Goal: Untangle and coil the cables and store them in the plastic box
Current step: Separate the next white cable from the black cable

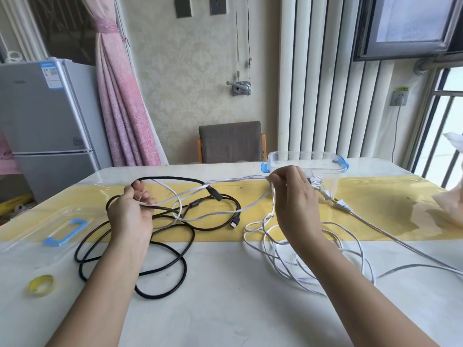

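Black cable [186, 267] in loose overlapping loops on the table, centre-left. Flat white cable [190, 192] threaded across it, one stretch lifted off the surface. Thin white cable [275, 261] heaped at right. Grey cord [400, 246] trailing off right, plug near the box [325, 169]: clear, blue latches, open, upright at the far edge.

We are pinching a white flat cable [200, 190] in our left hand [132, 211], palm up, and a loop of the black cable [175, 261] seems to be passing by its thumb. The black cable is lying in loose loops on the table [225, 309]. Our right hand [293, 196] is gripping a thin white cable [275, 261], raised just in front of the clear plastic box [325, 164]. That cable is hanging down to a tangled pile. A grey plug [343, 206] is lying beside the box.
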